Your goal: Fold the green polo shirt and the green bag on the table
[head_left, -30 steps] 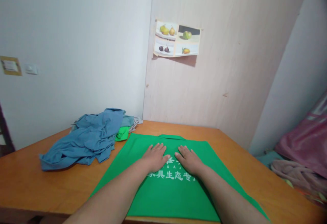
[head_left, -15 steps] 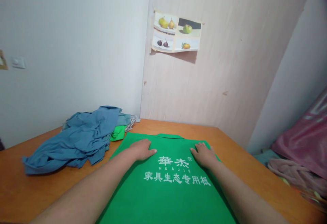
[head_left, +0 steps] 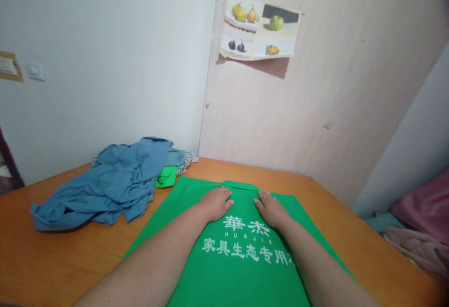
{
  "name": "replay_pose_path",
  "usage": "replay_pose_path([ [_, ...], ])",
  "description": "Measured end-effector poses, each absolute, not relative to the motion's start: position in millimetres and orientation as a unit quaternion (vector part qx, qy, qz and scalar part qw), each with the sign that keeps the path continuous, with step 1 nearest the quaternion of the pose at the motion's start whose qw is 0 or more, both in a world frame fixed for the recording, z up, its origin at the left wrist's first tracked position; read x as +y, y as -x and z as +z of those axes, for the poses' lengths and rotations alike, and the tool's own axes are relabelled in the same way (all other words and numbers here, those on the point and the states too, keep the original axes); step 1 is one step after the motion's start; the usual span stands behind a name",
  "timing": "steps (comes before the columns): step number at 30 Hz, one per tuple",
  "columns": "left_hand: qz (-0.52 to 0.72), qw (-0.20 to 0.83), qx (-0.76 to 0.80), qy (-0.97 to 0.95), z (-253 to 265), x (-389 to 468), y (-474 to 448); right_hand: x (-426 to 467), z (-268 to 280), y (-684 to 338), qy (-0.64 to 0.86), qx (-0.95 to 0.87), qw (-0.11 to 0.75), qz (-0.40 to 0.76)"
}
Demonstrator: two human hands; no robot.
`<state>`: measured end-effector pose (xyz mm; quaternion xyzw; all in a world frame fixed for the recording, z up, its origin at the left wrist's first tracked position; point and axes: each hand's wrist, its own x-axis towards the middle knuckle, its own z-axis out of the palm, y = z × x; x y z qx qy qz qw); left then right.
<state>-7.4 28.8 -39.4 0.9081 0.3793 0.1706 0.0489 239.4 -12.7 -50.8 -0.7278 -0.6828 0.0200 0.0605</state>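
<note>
A green collared shirt (head_left: 238,279) with white printed lettering lies spread on the wooden table (head_left: 45,260), its collar (head_left: 240,185) at the far end. Flat on the cloth, left of the lettering and just below the collar, rests my left hand (head_left: 215,203), open with nothing in it. My right hand (head_left: 271,209) also lies open on the shirt, near the collar's right end. Both forearms cover parts of the shirt, and the right one hides the last printed character.
A heap of blue clothes (head_left: 122,176) lies at the table's left, with a bright green cloth (head_left: 166,176) at its edge. Fruit pictures (head_left: 261,29) hang on the back wall. Pink fabric (head_left: 424,204) lies beyond the table's right edge.
Both hands have moved inward over the shirt, closer together and nearer the collar. More of the shirt's sides now shows outside my arms. The camera view has shifted slightly.
</note>
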Motion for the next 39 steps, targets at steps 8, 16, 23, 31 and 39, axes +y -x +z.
replay_pose_path([
  [8,0.167,0.031,0.394,-0.903,-40,28,7,-22,-43,-232,0.713,-0.698,0.047,0.033],
  [16,0.17,0.025,0.392,-0.904,-36,26,7,-28,-40,-224,0.709,-0.703,0.049,0.027],
  [23,0.171,0.045,0.374,-0.91,-36,21,5,-24,-49,-228,0.707,-0.704,0.035,0.057],
  [31,0.088,0.094,0.404,-0.906,-35,18,6,-24,-48,-228,0.709,-0.702,0.025,0.067],
  [39,0.08,0.096,0.457,-0.881,-35,17,9,-25,-48,-231,0.707,-0.704,0.022,0.066],
])
